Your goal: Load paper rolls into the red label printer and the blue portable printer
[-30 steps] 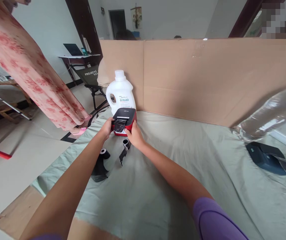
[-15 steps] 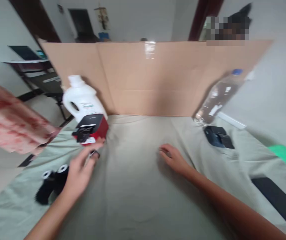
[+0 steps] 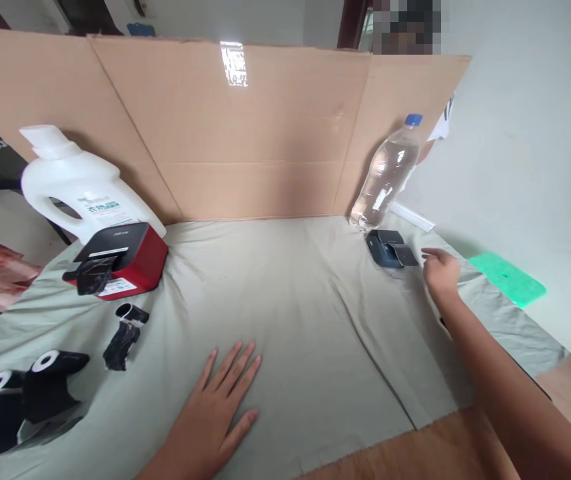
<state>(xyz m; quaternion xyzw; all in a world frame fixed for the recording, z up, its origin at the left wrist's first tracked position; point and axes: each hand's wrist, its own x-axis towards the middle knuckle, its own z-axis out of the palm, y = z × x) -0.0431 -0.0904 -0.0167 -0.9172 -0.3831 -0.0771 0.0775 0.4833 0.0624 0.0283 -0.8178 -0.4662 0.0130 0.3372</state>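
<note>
My left hand (image 3: pixel 220 407) lies flat on the grey-green cloth (image 3: pixel 285 293), palm down, fingers spread and holding nothing. On the right, my right hand (image 3: pixel 441 270) is beside a small dark blue device (image 3: pixel 384 249) with a dark strip sticking out of it. The fingers of that hand are partly curled, the index finger pointing at the strip; whether it touches is unclear. A red and black box-shaped device (image 3: pixel 138 260) with a dark strip at its front stands at the left. Nearer to me is a small black roll (image 3: pixel 124 333) with its end unrolled.
Two black rolls with white cores (image 3: pixel 48 387) lie at the front left. A white jug (image 3: pixel 80 180) and a clear bottle (image 3: pixel 388 177) lean on a cardboard panel (image 3: pixel 255 133). A green sheet (image 3: pixel 510 277) is at the right.
The view has turned right and down. My left hand has left the area by the red device and now lies flat. My right hand has moved right, to the small blue device. The small black roll is now visible.
</note>
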